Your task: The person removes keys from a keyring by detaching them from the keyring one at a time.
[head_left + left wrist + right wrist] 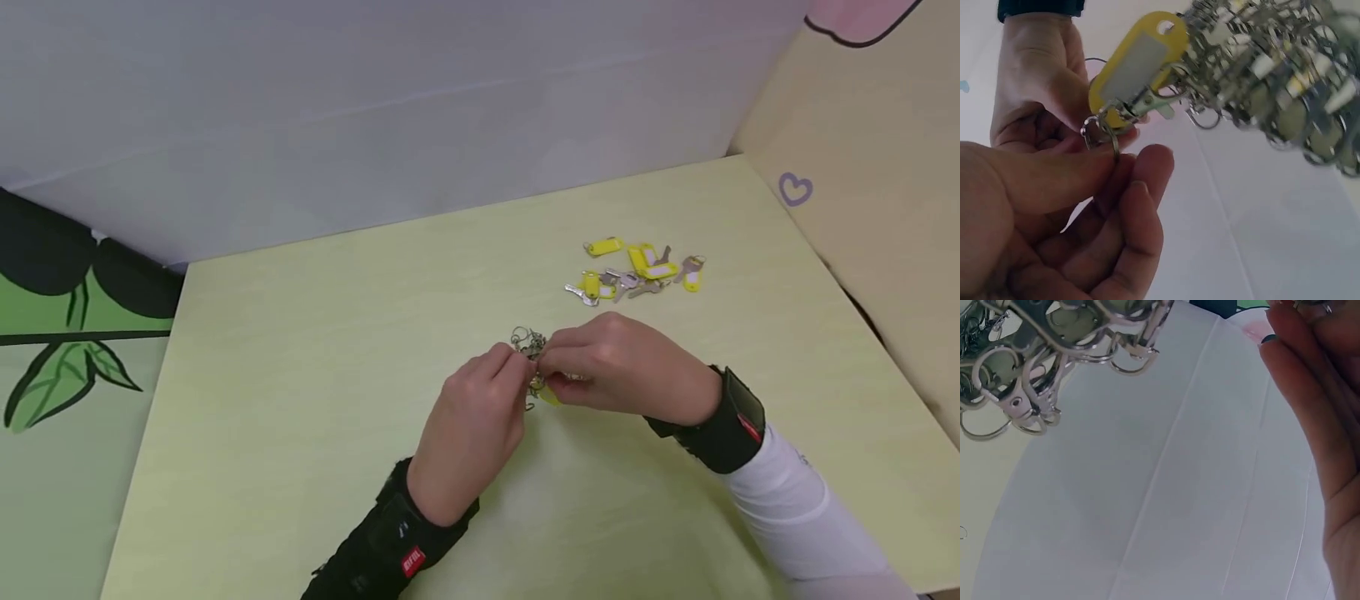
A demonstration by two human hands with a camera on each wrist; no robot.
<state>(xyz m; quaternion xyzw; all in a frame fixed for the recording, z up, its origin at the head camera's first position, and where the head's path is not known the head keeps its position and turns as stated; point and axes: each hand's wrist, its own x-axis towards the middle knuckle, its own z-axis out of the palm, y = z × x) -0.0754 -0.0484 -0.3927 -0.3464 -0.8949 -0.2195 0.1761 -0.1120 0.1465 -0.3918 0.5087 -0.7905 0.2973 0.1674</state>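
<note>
My left hand point(476, 417) pinches a metal split ring point(1110, 140) between thumb and forefinger. Opposite it, my right hand point(618, 367) has its fingertips at the same ring and grips the lower end of a yellow key tag point(1132, 69) with a pale label. Part of what these right fingers hold is hidden. Close to both hands lies a tangled heap of metal swivel clasps point(531, 342) with rings. This heap of clasps point(1019, 400) looms large in the right wrist view, with the right hand's fingers point(1310, 406) at the right edge.
Beyond the hands, several keys point(628, 283) lie with yellow key tags point(604, 247) in a loose group on the pale yellow table point(300, 350). A white wall point(375, 150) borders the far edge, and a beige panel point(862, 167) stands on the right.
</note>
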